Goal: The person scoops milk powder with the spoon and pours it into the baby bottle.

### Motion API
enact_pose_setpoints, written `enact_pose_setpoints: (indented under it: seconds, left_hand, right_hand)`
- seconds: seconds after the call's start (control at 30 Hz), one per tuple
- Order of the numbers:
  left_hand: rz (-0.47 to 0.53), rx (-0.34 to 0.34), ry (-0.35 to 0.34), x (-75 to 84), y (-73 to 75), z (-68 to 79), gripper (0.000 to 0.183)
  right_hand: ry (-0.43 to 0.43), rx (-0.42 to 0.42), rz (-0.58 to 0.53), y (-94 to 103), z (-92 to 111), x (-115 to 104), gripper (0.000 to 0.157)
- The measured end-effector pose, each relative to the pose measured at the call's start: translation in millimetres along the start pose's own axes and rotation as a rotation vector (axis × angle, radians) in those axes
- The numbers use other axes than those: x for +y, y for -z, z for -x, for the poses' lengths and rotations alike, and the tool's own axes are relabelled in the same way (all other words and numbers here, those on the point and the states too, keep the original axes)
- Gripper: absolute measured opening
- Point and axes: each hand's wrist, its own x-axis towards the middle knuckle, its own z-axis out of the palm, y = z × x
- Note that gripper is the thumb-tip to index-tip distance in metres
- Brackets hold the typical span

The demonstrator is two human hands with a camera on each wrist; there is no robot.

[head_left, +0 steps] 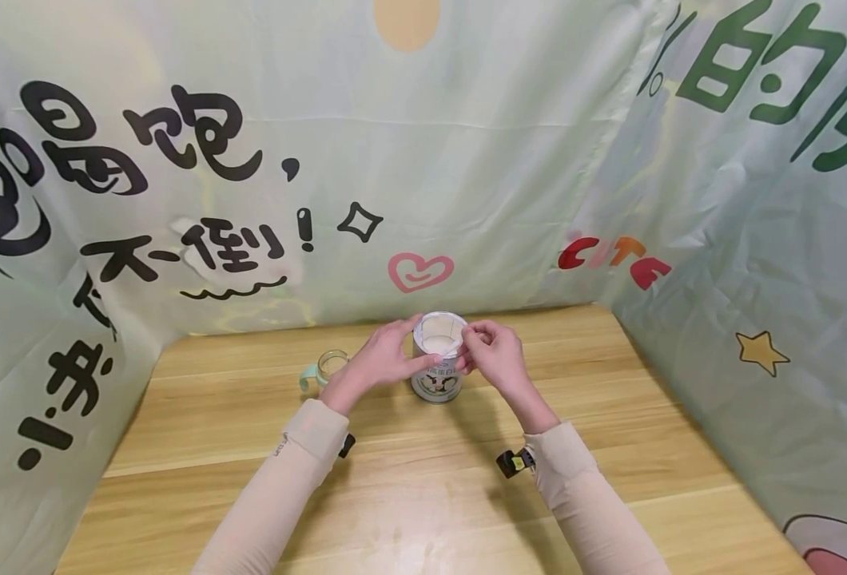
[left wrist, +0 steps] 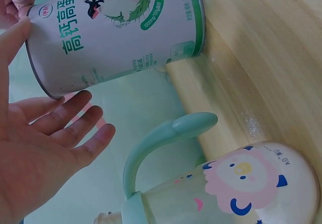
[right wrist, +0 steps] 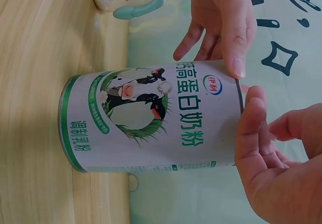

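Note:
A white and green milk powder can (head_left: 438,387) with a cow picture stands upright on the wooden table. Its round top faces up and shows a pale inside within the rim. My left hand (head_left: 383,355) holds the rim from the left, thumb in front and fingers spread along the far side. On the right of the rim, the curled fingers and thumb of my right hand (head_left: 497,355) pinch at the edge. The right wrist view shows these fingertips (right wrist: 255,100) close against the top edge; I cannot tell whether a thin seal is between them.
A clear baby bottle (left wrist: 256,189) with a mint green handle (left wrist: 171,133) and a pink cartoon print stands left of the can, partly behind my left wrist. White specks (left wrist: 251,126) lie on the table near it. Printed cloth walls (head_left: 503,200) enclose the table (head_left: 409,495).

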Motion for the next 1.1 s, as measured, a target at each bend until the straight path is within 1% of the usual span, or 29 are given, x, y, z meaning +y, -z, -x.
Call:
enact_pose_setpoints:
  seconds: [0.2, 0.37, 0.57, 0.8, 1.1]
  left_hand:
    - [0.001, 0.002, -0.001, -0.4, -0.7, 0.0, 0.099]
    - [-0.004, 0.002, -0.006, -1.0, -0.7, 0.1, 0.099]
    - [-0.001, -0.004, -0.001, -0.8, -0.3, 0.0, 0.099]
    - [-0.005, 0.008, -0.008, -1.4, -0.7, 0.0, 0.099]
    - [0.004, 0.006, -0.018, -2.7, -1.0, -0.6, 0.099]
  right_hand:
    - [0.006, 0.053, -0.054, 0.2, -1.3, 2.1, 0.021]
    - [0.007, 0.07, -0.058, 0.7, -1.2, 1.0, 0.016]
    - [0.021, 0.09, -0.046, 0.9, -1.5, 0.4, 0.017]
    - [0.038, 0.123, -0.043, 1.6, -0.4, -3.6, 0.026]
    - [0.026, 0.152, -0.086, 1.5, 0.6, -4.2, 0.023]
